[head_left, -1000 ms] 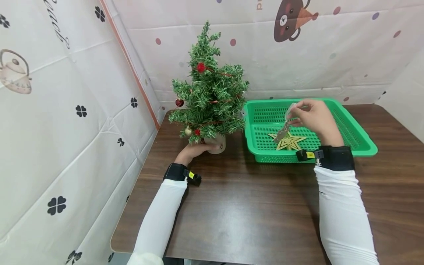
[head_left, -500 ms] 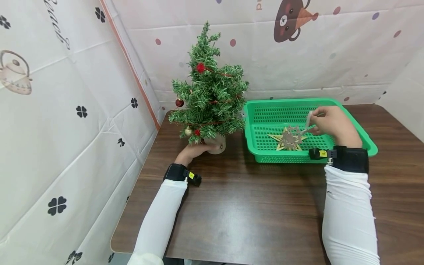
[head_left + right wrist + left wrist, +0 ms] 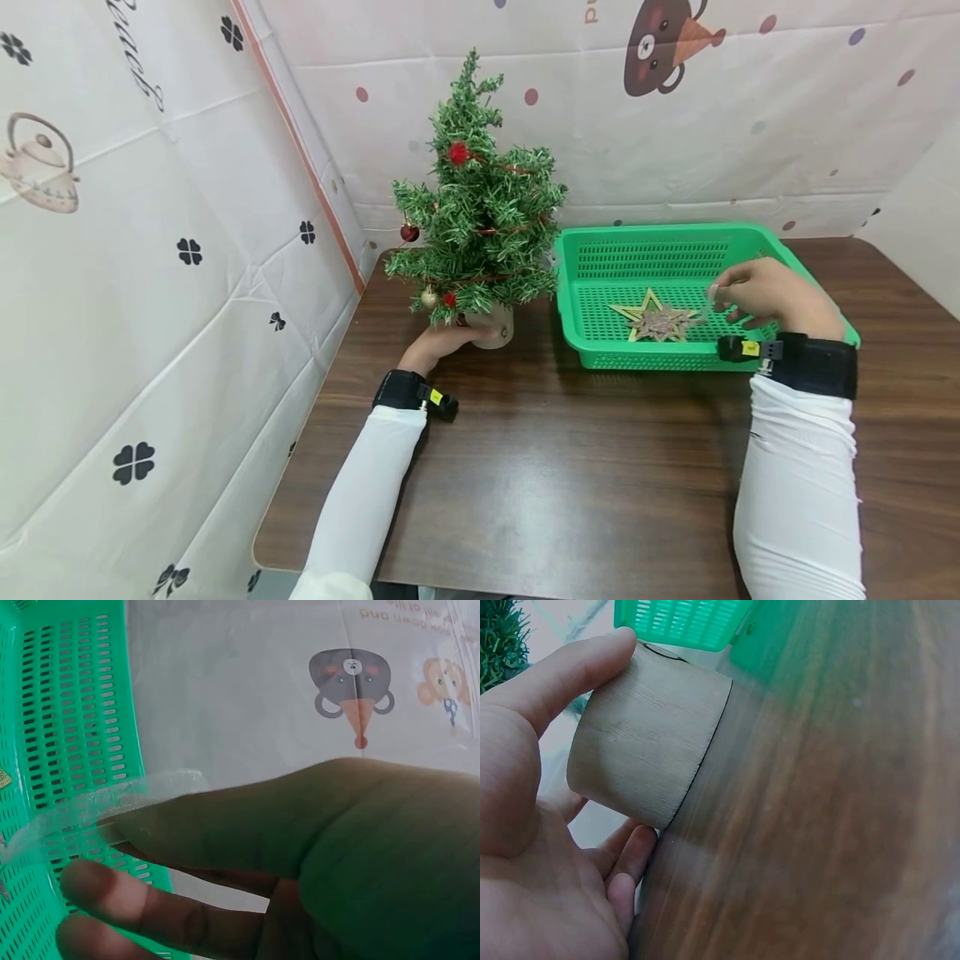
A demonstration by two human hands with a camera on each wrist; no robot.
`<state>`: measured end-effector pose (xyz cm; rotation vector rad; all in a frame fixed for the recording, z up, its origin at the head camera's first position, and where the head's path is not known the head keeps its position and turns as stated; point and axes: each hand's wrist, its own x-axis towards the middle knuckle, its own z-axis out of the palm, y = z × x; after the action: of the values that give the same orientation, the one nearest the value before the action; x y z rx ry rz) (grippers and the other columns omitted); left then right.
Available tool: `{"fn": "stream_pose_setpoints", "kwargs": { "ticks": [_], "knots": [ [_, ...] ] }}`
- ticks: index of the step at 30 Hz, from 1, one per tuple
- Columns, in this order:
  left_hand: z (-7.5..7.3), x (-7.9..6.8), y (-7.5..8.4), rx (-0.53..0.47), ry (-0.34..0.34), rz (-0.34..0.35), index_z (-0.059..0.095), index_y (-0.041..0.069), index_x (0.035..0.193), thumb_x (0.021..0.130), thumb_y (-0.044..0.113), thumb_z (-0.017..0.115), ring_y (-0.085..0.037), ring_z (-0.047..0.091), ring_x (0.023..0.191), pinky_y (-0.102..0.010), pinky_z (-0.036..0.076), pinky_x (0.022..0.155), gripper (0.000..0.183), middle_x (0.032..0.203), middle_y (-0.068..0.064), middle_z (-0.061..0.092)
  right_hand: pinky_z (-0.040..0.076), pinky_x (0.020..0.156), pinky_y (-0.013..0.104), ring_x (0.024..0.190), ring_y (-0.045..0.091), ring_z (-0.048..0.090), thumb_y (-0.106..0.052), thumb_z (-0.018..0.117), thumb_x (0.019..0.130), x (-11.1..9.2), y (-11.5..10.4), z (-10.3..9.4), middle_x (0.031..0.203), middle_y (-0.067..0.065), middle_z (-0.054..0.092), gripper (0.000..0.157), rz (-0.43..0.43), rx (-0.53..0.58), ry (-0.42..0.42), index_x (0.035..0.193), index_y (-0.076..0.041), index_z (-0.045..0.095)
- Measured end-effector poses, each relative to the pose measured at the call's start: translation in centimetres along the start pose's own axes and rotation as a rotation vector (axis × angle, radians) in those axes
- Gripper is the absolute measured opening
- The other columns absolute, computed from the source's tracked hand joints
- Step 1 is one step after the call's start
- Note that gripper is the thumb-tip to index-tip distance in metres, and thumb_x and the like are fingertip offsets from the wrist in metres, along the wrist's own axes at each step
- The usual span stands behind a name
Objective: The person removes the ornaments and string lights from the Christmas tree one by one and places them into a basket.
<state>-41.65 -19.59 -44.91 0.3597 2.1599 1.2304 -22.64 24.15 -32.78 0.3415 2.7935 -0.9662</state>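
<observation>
A small green Christmas tree (image 3: 480,217) stands upright at the back of the table. Fingers and thumb of my left hand (image 3: 438,342) curl round its pale round base (image 3: 649,735), which rests on the tabletop. My right hand (image 3: 780,300), over the right part of the green basket (image 3: 675,358), pinches a sheer whitish ribbon (image 3: 67,814) between thumb and forefinger. At the ribbon's other end is a glittery snowflake ornament (image 3: 660,322), lying over a gold star (image 3: 649,300) in the basket and partly covering it.
Red pompoms, a dark red bauble (image 3: 409,232) and a pale gold bauble (image 3: 428,297) hang on the tree, close above the left hand. Directly behind tree and basket rises a printed cloth wall (image 3: 465,25). The brown table (image 3: 570,467) extends toward the front.
My right hand has moved right and down, and the snowflake has swung from hanging edge-on to lying low over the gold star. The left hand keeps its grip on the tree's base.
</observation>
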Motion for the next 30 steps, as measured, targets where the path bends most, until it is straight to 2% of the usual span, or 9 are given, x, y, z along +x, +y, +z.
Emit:
{"fn": "stream_pose_setpoints", "kwargs": {
  "ticks": [3, 4, 8, 10, 12, 15, 21, 28, 30],
  "knots": [
    [0.1, 0.2, -0.1, -0.007, -0.002, 0.023, 0.014, 0.022, 0.165, 0.081, 0.061, 0.078, -0.033, 0.018, 0.157, -0.054, 0.027, 0.124, 0.113, 0.172, -0.005, 0.011, 0.061, 0.074, 0.046, 0.086, 0.024, 0.069, -0.024, 0.045, 0.108, -0.1, -0.1, 0.0, 0.122, 0.038, 0.061, 0.044, -0.002, -0.008, -0.010, 0.132, 0.012, 0.055],
    [0.1, 0.4, -0.1, -0.016, -0.002, 0.059, 0.022, 0.021, 0.164, 0.083, 0.057, 0.078, -0.032, 0.023, 0.156, -0.053, 0.029, 0.124, 0.105, 0.171, -0.005, 0.018, 0.061, 0.074, 0.046, 0.087, 0.025, 0.069, -0.023, 0.046, 0.108, -0.1, -0.1, 0.0, 0.122, 0.038, 0.061, 0.044, -0.001, -0.005, -0.011, 0.132, 0.012, 0.056],
    [0.5, 1.2, -0.1, -0.080, -0.007, 0.333, 0.047, 0.015, 0.152, 0.092, 0.028, 0.077, -0.028, 0.039, 0.148, -0.048, 0.034, 0.122, 0.069, 0.159, -0.005, 0.043, 0.061, 0.072, 0.044, 0.088, 0.026, 0.069, -0.021, 0.048, 0.107, -0.2, -0.1, 0.2, 0.123, 0.038, 0.061, 0.041, -0.004, -0.006, -0.009, 0.131, 0.011, 0.057],
    [0.6, 1.5, 0.0, -0.102, -0.012, 0.475, 0.047, 0.015, 0.151, 0.092, 0.013, 0.075, -0.026, 0.041, 0.146, -0.047, 0.034, 0.122, 0.065, 0.155, -0.005, 0.046, 0.061, 0.072, 0.043, 0.087, 0.027, 0.068, -0.019, 0.049, 0.107, -0.2, -0.2, 0.2, 0.123, 0.037, 0.062, 0.040, -0.013, -0.011, -0.009, 0.131, 0.011, 0.057],
    [0.6, 1.6, 0.0, -0.106, -0.017, 0.531, 0.041, 0.020, 0.154, 0.091, 0.007, 0.074, -0.024, 0.040, 0.146, -0.046, 0.033, 0.122, 0.072, 0.156, -0.002, 0.043, 0.061, 0.071, 0.042, 0.086, 0.026, 0.068, -0.018, 0.049, 0.106, -0.2, -0.4, 0.3, 0.120, 0.036, 0.063, 0.039, -0.022, -0.017, -0.008, 0.131, 0.011, 0.058],
    [0.4, 1.6, 0.0, -0.091, -0.025, 0.523, 0.041, 0.022, 0.154, 0.092, 0.009, 0.074, -0.024, 0.040, 0.146, -0.047, 0.033, 0.122, 0.071, 0.156, -0.002, 0.044, 0.061, 0.071, 0.042, 0.084, 0.026, 0.067, -0.016, 0.051, 0.105, -0.1, -0.6, 0.3, 0.116, 0.033, 0.066, 0.038, -0.034, -0.030, -0.013, 0.130, 0.011, 0.059],
    [0.1, 1.4, 0.1, -0.072, -0.042, 0.459, 0.056, 0.015, 0.144, 0.095, 0.017, 0.074, -0.026, 0.044, 0.144, -0.049, 0.034, 0.121, 0.053, 0.150, -0.006, 0.053, 0.059, 0.067, 0.042, 0.083, 0.029, 0.064, -0.013, 0.056, 0.102, -0.3, -1.3, 0.7, 0.106, 0.027, 0.070, 0.032, -0.048, -0.068, -0.033, 0.122, 0.011, 0.063],
    [0.2, 1.6, 0.4, -0.072, -0.050, 0.494, 0.049, 0.016, 0.150, 0.095, 0.011, 0.072, -0.026, 0.048, 0.141, -0.047, 0.037, 0.120, 0.059, 0.149, -0.007, 0.053, 0.052, 0.059, 0.038, 0.076, 0.026, 0.057, -0.011, 0.058, 0.099, -0.8, -2.2, 1.3, 0.093, 0.016, 0.067, 0.026, -0.053, -0.101, -0.043, 0.115, 0.008, 0.068],
    [0.2, 1.7, 0.3, -0.061, -0.054, 0.485, 0.054, 0.014, 0.146, 0.096, 0.012, 0.071, -0.024, 0.049, 0.139, -0.045, 0.038, 0.119, 0.053, 0.146, -0.006, 0.056, 0.051, 0.058, 0.037, 0.072, 0.025, 0.056, -0.011, 0.059, 0.099, -0.9, -2.4, 1.5, 0.088, 0.014, 0.065, 0.025, -0.062, -0.123, -0.051, 0.114, 0.007, 0.069]
  ]
}}
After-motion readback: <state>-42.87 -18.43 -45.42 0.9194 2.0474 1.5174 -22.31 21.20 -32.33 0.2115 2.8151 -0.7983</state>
